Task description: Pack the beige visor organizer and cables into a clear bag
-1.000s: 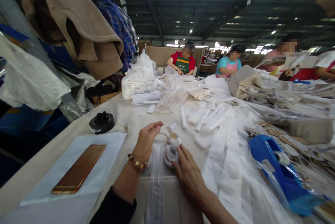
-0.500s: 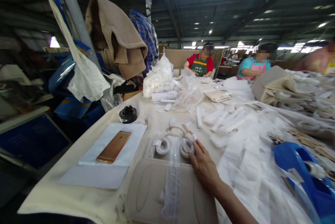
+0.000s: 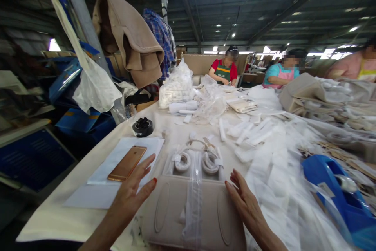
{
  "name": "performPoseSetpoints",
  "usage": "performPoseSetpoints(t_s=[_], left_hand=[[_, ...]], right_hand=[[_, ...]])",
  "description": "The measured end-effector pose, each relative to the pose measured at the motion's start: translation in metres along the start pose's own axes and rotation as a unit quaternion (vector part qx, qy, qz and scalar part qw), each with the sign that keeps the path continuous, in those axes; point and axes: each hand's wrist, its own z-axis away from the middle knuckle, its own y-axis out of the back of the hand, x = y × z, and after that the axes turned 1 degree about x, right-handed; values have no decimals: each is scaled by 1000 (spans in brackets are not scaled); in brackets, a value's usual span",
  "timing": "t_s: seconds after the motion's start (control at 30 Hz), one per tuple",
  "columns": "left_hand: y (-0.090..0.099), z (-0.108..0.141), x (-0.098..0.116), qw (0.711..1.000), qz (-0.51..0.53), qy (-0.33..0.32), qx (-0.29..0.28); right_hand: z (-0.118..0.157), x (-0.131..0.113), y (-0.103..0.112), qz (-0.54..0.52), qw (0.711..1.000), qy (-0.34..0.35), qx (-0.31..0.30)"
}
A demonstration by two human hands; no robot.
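Note:
A beige bag (image 3: pixel 173 208) lies on the cloth-covered table, with a clear plastic strip (image 3: pixel 193 204) down its middle. Two wrapped rings, a left one (image 3: pixel 182 162) and a right one (image 3: pixel 210 163), rest at its far edge. My left hand (image 3: pixel 129 194) hovers by the bag's left side, fingers spread and holding nothing, partly over the papers beside the phone (image 3: pixel 127 163). On the other side, my right hand (image 3: pixel 245 200) is beside the bag's right edge with fingers apart and nothing in them; whether it touches the bag is hard to tell.
A black tape roll (image 3: pixel 143 127) sits at the back left. White wrapping sheets (image 3: pixel 273 180) cover the right side, beside a blue tape dispenser (image 3: pixel 337 200). Plastic bags (image 3: pixel 178 86) are piled farther back. Several people work beyond the table.
My left hand has come into view at the left of the bag. My right hand has let go of the right ring and moved back toward the bag's right edge.

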Motion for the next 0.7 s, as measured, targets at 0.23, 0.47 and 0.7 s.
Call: performPoseSetpoints(t_s=[0.23,0.47,0.7], left_hand=[[-37,-15,-40,990,-81,86,-81],[-39,-2,-40,986,27,140,-84],[-30,0,-59,982,-42,145,-118]], right_hand=[[17,2,-4,-18,993,-106,-40],[28,15,-2,-71,988,-137,-17],[48,30,-9,-63,991,-112,28]])
